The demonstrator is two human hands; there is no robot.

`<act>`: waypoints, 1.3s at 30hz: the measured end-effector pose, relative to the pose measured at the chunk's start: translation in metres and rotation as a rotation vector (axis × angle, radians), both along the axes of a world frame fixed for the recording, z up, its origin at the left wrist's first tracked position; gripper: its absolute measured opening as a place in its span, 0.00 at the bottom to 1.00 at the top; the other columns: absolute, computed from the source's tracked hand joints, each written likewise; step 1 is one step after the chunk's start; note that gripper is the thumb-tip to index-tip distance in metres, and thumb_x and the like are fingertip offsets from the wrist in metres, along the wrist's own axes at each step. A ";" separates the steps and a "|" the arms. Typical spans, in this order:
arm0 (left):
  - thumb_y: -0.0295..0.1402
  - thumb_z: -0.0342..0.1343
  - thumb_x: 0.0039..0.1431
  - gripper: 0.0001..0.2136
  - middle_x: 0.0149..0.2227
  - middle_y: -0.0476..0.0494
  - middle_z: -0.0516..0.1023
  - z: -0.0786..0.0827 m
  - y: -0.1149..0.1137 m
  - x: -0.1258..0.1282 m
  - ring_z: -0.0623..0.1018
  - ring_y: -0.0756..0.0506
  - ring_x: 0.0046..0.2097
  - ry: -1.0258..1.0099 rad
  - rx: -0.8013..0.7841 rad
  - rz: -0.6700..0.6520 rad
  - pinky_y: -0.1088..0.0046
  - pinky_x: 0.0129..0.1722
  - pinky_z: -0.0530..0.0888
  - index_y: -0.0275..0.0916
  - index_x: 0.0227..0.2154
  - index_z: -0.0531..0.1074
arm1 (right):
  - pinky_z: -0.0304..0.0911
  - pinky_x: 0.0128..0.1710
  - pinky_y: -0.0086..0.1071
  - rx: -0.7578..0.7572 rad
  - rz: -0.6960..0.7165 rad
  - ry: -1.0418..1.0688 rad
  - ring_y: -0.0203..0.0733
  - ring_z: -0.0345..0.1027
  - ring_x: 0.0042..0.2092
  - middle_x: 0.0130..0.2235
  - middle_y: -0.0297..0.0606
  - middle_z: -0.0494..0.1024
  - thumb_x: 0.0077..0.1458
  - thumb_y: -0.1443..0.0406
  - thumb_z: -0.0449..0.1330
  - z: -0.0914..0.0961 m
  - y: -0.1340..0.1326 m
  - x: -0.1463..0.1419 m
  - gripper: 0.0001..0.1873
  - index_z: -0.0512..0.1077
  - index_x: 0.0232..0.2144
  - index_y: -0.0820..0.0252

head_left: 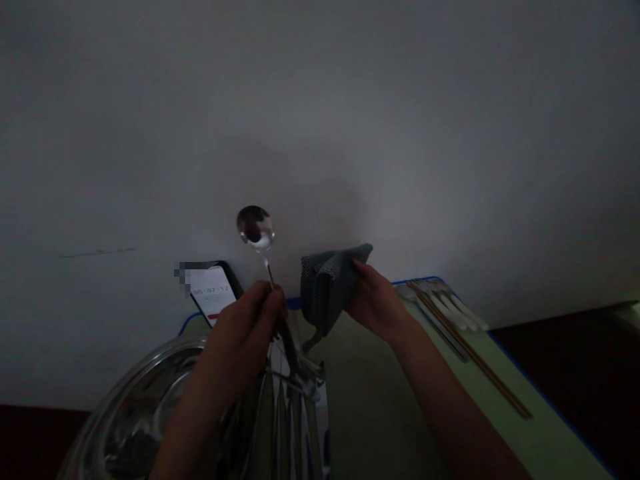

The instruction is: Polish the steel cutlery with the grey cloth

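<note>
My left hand [245,333] is closed around the handle of a metal spoon [256,228], holding it upright with the shiny bowl raised against the wall. To its right, my right hand [375,300] grips a grey cloth [327,283] that hangs folded, a short way from the spoon. Under my left hand stands a wire cutlery rack [295,407] with several utensils in it.
A large steel bowl [125,413] sits at the lower left. A phone [213,291] with a lit screen leans on the white wall. Spoons [453,307] and brown chopsticks [470,350] lie in a row on the green mat [380,400] at the right.
</note>
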State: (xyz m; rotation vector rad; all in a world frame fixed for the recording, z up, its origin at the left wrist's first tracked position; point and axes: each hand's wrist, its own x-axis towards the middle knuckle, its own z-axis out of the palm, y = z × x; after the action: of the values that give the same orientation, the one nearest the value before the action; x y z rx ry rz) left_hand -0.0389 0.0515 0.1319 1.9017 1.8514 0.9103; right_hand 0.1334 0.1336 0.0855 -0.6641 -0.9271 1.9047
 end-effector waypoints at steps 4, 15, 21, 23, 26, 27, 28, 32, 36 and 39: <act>0.39 0.40 0.62 0.13 0.24 0.50 0.72 -0.001 -0.007 0.001 0.73 0.47 0.26 0.059 -0.142 -0.141 0.73 0.26 0.66 0.41 0.27 0.64 | 0.62 0.45 0.34 -0.214 -0.079 0.138 0.40 0.70 0.38 0.29 0.35 0.76 0.49 0.63 0.48 0.002 0.004 -0.003 0.10 0.68 0.25 0.57; 0.39 0.40 0.62 0.13 0.23 0.51 0.74 0.003 -0.012 0.007 0.75 0.46 0.26 0.102 -0.160 -0.150 0.72 0.26 0.66 0.42 0.27 0.65 | 0.63 0.47 0.35 -0.176 -0.259 0.175 0.39 0.69 0.40 0.37 0.36 0.75 0.49 0.64 0.54 -0.007 0.005 -0.009 0.06 0.68 0.32 0.57; 0.40 0.42 0.61 0.11 0.25 0.50 0.76 -0.003 -0.016 0.008 0.76 0.45 0.30 0.156 -0.121 -0.188 0.71 0.29 0.67 0.44 0.31 0.68 | 0.62 0.47 0.37 -0.127 -0.215 0.147 0.42 0.66 0.47 0.44 0.37 0.74 0.50 0.60 0.54 -0.004 0.002 -0.010 0.12 0.67 0.38 0.57; 0.39 0.41 0.61 0.12 0.25 0.49 0.76 -0.002 -0.016 0.009 0.76 0.45 0.30 0.181 -0.121 -0.189 0.71 0.29 0.66 0.44 0.31 0.68 | 0.61 0.48 0.37 -0.105 -0.204 0.155 0.42 0.66 0.48 0.45 0.37 0.74 0.50 0.59 0.53 -0.004 0.002 -0.010 0.13 0.67 0.39 0.56; 0.39 0.41 0.62 0.12 0.25 0.50 0.76 0.002 -0.017 0.010 0.75 0.46 0.27 0.193 -0.117 -0.177 0.72 0.27 0.65 0.43 0.29 0.67 | 0.61 0.48 0.36 -0.071 -0.210 0.138 0.42 0.66 0.49 0.46 0.36 0.74 0.50 0.59 0.54 -0.007 0.004 -0.010 0.13 0.68 0.39 0.56; 0.39 0.41 0.62 0.12 0.25 0.51 0.76 0.003 -0.018 0.010 0.75 0.47 0.27 0.186 -0.112 -0.180 0.73 0.27 0.65 0.43 0.29 0.67 | 0.61 0.48 0.36 -0.069 -0.218 0.132 0.42 0.66 0.49 0.46 0.36 0.74 0.50 0.59 0.54 -0.008 0.004 -0.010 0.13 0.68 0.38 0.55; 0.39 0.41 0.62 0.12 0.24 0.51 0.75 0.004 -0.019 0.010 0.74 0.47 0.27 0.174 -0.106 -0.189 0.73 0.26 0.64 0.43 0.28 0.67 | 0.61 0.48 0.36 -0.072 -0.226 0.130 0.42 0.66 0.48 0.46 0.35 0.74 0.50 0.59 0.54 -0.008 0.004 -0.010 0.13 0.68 0.38 0.55; 0.39 0.42 0.61 0.12 0.22 0.53 0.74 0.004 -0.020 0.011 0.74 0.48 0.25 0.134 -0.128 -0.234 0.74 0.25 0.64 0.43 0.28 0.67 | 0.62 0.47 0.34 -0.145 -0.244 0.141 0.40 0.66 0.47 0.46 0.35 0.74 0.50 0.61 0.53 -0.002 0.002 -0.010 0.11 0.68 0.37 0.55; 0.38 0.41 0.60 0.12 0.22 0.51 0.73 0.001 -0.014 0.009 0.73 0.47 0.26 0.173 -0.126 -0.159 0.72 0.25 0.63 0.42 0.29 0.68 | 0.62 0.46 0.34 -0.201 -0.157 0.185 0.41 0.66 0.48 0.45 0.36 0.75 0.52 0.59 0.49 0.008 -0.004 -0.006 0.13 0.69 0.36 0.55; 0.38 0.41 0.60 0.13 0.22 0.50 0.73 0.001 -0.009 0.006 0.72 0.47 0.25 0.185 -0.137 -0.128 0.73 0.24 0.62 0.40 0.28 0.68 | 0.63 0.46 0.37 -0.185 -0.123 0.271 0.43 0.67 0.48 0.46 0.35 0.75 0.52 0.56 0.48 0.009 -0.007 -0.001 0.15 0.69 0.36 0.54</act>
State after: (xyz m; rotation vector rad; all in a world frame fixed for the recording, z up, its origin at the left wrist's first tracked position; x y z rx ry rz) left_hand -0.0334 0.0428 0.1330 2.0492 1.8158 0.5686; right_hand 0.1329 0.1263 0.0950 -0.5394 -0.5324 1.9262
